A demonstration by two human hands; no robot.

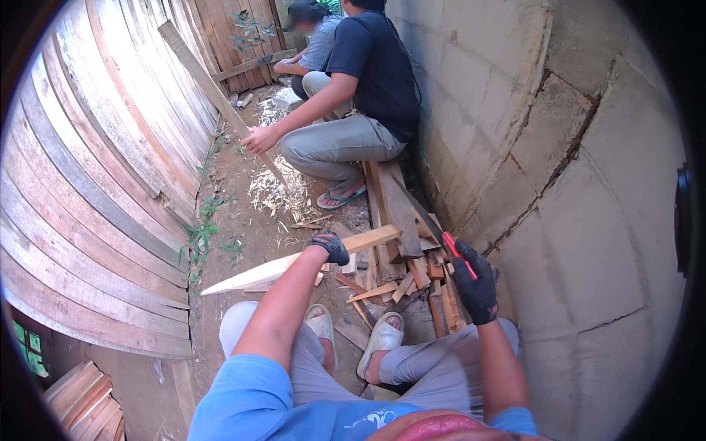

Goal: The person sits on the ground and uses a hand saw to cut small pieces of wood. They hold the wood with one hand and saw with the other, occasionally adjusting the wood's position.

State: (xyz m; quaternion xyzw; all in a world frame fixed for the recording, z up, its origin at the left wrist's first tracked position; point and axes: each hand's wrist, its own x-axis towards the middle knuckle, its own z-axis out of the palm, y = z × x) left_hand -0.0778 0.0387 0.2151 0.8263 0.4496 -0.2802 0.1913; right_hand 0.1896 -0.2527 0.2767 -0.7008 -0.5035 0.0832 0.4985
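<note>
Head view: two gloved hands at work above a pile of scraps (419,283). Left hand (329,248), in a dark glove, grasps the stick (371,238), its fingers closed around the shaft. The stick lies slantwise, its blunt end to the right and its pale, pointed end to the lower left, near the fence (95,191). Right hand (476,287), also gloved, grips the red handle (460,256) of a long dark blade (426,219); the blade slopes up and leftward, apart from the stick.

Beyond the scraps runs a beam (381,209), pointing away from the wearer. The wearer's sandals (384,336) stand at the near edge of the pile. Further back, a co-worker (375,81) in a dark shirt sits low and holds a plank (198,77) slantwise in one hand, with its lower end beside shavings (283,191) on the ground (220,176). Behind, a second person (321,48) is partly hidden. Along the right side rises a wall (581,235).
</note>
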